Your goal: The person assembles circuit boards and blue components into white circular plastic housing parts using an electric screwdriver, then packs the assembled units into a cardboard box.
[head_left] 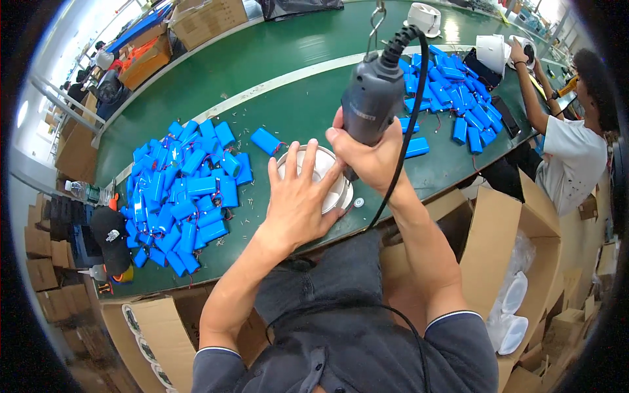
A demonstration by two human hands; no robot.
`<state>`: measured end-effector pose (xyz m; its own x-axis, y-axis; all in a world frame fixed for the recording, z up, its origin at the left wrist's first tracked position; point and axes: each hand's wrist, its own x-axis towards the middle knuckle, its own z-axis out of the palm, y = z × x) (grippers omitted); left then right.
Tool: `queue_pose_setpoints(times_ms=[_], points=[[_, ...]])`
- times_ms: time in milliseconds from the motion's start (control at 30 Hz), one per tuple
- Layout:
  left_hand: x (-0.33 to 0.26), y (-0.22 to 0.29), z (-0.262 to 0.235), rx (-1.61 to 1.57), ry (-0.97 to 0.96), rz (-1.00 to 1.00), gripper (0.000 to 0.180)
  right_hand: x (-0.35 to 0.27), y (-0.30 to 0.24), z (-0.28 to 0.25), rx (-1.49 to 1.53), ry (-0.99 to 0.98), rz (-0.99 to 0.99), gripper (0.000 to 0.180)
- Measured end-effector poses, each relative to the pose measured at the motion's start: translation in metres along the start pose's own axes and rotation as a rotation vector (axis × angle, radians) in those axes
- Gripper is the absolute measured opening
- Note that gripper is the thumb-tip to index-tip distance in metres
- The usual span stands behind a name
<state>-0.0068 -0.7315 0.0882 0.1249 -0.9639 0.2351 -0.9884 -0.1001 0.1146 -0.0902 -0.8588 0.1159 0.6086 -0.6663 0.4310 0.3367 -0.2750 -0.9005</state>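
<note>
My right hand [372, 156] is wrapped round a dark grey electric screwdriver [372, 98], which hangs from a metal hook and has a thick black cable. The driver's tip points down at the right side of a round white plastic housing [337, 191] on the green bench. With fingers spread, my left hand [298, 196] lies flat over that housing and covers much of it. A small white round piece [358, 203] lies just right of the housing. One blue battery pack [266, 141] sits close beyond my left fingertips.
Heaps of blue battery packs stand left [187, 190] and right [452, 92] on the green bench [262, 92]. Loose screws [246, 219] are scattered beside the left heap. A co-worker [570, 137] handles a white part at right. Open cardboard boxes [488, 242] crowd the front edge. A black cap [110, 240] lies left.
</note>
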Motion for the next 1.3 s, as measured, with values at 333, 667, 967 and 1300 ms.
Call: queue_pose_setpoints(times_ms=[333, 667, 967, 1300], points=[[0.001, 0.0, -0.002, 0.021, -0.03, 0.02, 0.07, -0.01, -0.007, -0.017, 0.242, -0.051, -0.013, 0.021], [-0.007, -0.025, -0.04, -0.075, -0.329, 0.275, 0.079, -0.006, -0.016, -0.026, 0.3, -0.04, 0.005, 0.022], [-0.013, 0.0, -0.01, 0.076, -0.048, -0.085, 0.08, -0.004, 0.004, -0.009, 0.322, -0.083, -0.053, 0.02], [-0.016, -0.007, -0.012, 0.014, -0.065, -0.049, 0.081, 0.003, 0.011, 0.002, 0.286, -0.068, -0.039, 0.018]])
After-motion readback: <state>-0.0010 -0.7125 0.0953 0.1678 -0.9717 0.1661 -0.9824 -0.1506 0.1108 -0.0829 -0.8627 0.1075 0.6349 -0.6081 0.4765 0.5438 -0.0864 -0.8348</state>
